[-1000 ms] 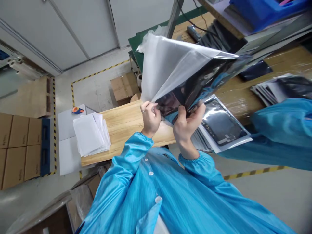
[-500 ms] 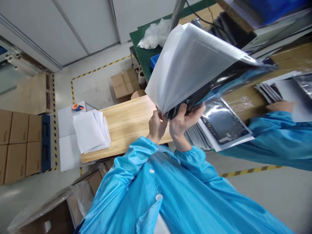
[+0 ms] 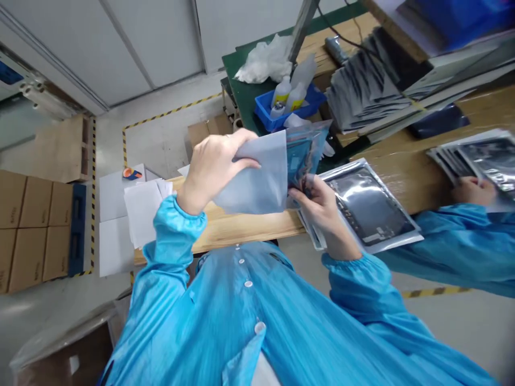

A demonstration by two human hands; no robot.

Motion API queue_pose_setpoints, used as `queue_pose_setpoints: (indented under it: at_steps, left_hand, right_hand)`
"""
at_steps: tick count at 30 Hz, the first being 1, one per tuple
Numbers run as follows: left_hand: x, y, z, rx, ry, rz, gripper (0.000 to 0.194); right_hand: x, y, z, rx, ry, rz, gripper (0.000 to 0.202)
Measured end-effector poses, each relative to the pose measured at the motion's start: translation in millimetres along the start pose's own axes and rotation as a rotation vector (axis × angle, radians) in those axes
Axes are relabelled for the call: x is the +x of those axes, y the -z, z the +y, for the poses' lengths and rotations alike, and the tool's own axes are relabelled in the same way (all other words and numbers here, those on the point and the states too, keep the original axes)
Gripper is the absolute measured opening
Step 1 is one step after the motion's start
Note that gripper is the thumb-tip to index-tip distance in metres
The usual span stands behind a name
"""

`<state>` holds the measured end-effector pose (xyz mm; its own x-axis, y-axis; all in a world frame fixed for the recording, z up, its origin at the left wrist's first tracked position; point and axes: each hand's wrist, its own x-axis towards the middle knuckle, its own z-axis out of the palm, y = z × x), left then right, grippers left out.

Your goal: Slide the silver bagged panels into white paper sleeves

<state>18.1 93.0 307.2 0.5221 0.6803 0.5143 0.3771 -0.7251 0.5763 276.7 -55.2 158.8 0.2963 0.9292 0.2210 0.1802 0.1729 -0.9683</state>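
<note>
Left hand [image 3: 213, 167] pinches pale sheet [image 3: 263, 185]; right hand [image 3: 325, 210] grips dark glossy film [image 3: 298, 154]; hands apart; desk [image 3: 241, 229] beneath

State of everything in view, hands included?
Left hand: pinching white sheet
Right hand: gripping dark glossy piece
White sheet: overlapping dark glossy piece
Blue bin: open, holding bottles
White plastic: crumpled
Paper stack: uneven
Brown cartons: stacked, closed
</note>
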Motion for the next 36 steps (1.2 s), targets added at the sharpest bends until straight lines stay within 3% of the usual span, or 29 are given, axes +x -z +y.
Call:
queue_pose_setpoints:
  at_steps: [3, 9, 15, 18, 21, 28, 31, 33, 36]
  left_hand:
    - [5, 13.7, -8, -0.016, 0.003, -0.172, 0.036]
    - [-7, 15.7, 2, -0.045, 0.011, -0.272, 0.025]
    - [-12, 14.5, 0, -0.218, 0.155, -0.079, 0.034]
    - [-11, 20.1, -3, -0.228, 0.134, -0.125, 0.033]
    - [-10, 23.4, -5, -0.229, 0.15, -0.097, 0.034]
    - [-17, 0.6, -7, -0.222, 0.149, -0.049, 0.035]
    - [-18, 2.3, -1, -0.207, 0.234, 0.054, 0.045]
    - [-24, 8.5, 6, -0.132, 0.254, 0.176, 0.066]
    - [-52, 5.2, 16, 0.021, 0.294, 0.59, 0.089]
  right_hand:
    - [0, 5, -19, -0.075, 0.02, -0.096, 0.032]
    - [9, 2, -24, -0.258, 0.135, -0.319, 0.025]
    - [13, -11, -25, -0.319, 0.18, -0.223, 0.022]
    - [16, -10, -29, -0.313, 0.15, -0.276, 0.025]
    - [19, -7, -35, -0.335, 0.142, -0.333, 0.025]
    - [23, -14, -39, -0.3, 0.141, -0.456, 0.017]
    - [22, -26, -21, -0.188, 0.093, -0.406, 0.017]
    - [19, -39, -5, -0.04, 0.005, -0.276, 0.026]
    - [14, -61, 15, 0.257, -0.123, 0.022, 0.046]
